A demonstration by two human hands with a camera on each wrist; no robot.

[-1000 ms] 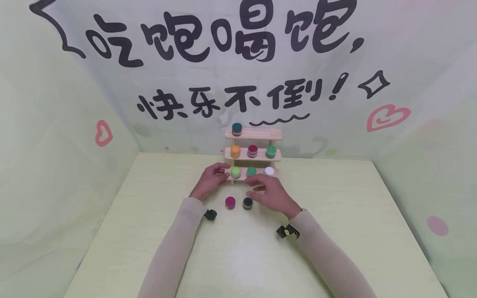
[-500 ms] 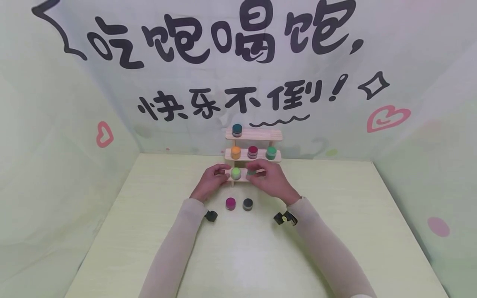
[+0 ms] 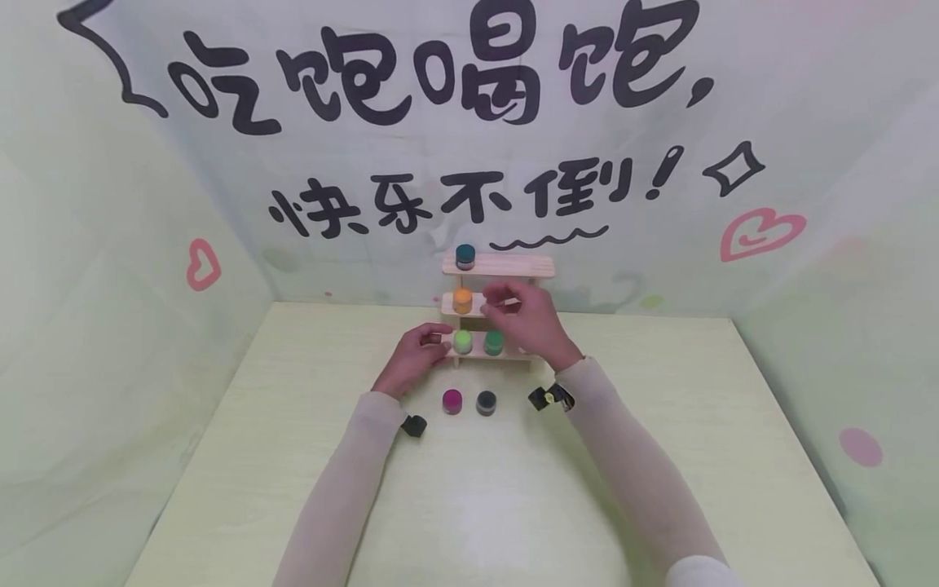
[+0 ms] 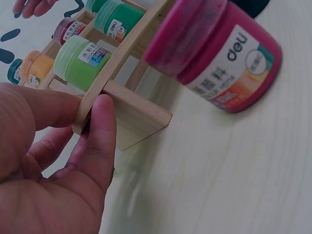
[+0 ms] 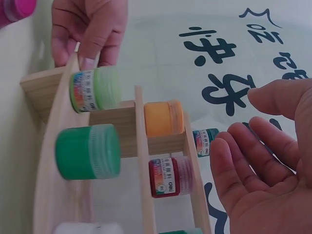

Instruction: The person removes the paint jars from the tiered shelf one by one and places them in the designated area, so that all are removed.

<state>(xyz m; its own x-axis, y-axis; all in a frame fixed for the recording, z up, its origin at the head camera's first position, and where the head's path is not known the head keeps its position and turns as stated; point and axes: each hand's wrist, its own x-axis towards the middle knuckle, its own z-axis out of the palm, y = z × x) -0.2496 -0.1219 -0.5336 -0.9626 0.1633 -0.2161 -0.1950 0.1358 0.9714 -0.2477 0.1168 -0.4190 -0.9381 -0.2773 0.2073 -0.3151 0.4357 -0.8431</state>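
My left hand pinches the left end of the lowest shelf of a three-tier wooden rack; its thumb and fingers lie on either side of the board. Beside them stands a light green paint jar, with a green jar and a white jar further along that shelf. My right hand hovers in front of the middle tier, fingers loosely bent and holding nothing. Near it are an orange jar and a dark red jar, the latter hidden in the head view.
On the table before the rack stand a magenta paint jar and a black-lidded jar. A teal jar occupies the top tier's left end. Behind the rack rises a printed cloth backdrop.
My right hand has risen from the lowest tier, past the green and white jars, to the middle tier. The left hand keeps its hold on the rack.
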